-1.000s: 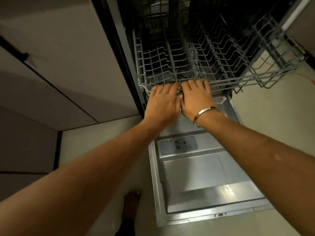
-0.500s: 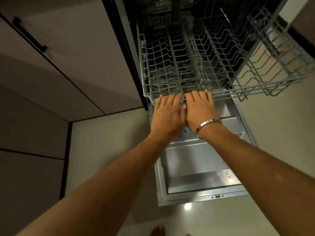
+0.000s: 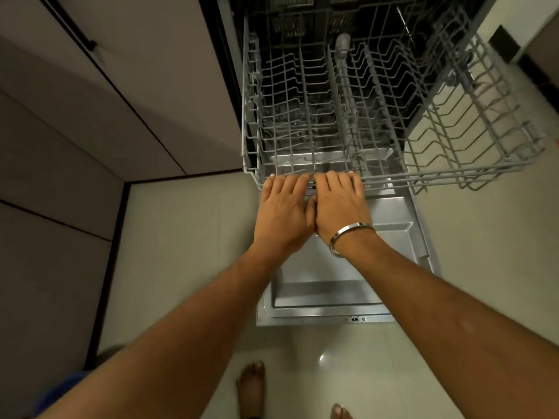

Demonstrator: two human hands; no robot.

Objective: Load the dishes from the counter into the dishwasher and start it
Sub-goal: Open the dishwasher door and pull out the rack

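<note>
Both my left hand (image 3: 282,213) and right hand (image 3: 338,204) grip the front edge of the empty rack (image 3: 317,122), whose length runs straight ahead into the dishwasher (image 3: 329,285).

Both arms outstretched, left hand (image 3: 282,211) and right hand (image 3: 340,207) side by side, fingers curled.

In front of me the dishwasher (image 3: 332,25) stands open in the upper middle of the frame, its inside dark. Its steel door (image 3: 326,285) lies folded down flat over the floor at the centre, shiny inner side up. The grey wire rack (image 3: 378,116) sits drawn out above the door, filling the upper right, rows of upright tines and no dishes among them. Its front rail runs level across the middle of the frame.
</note>
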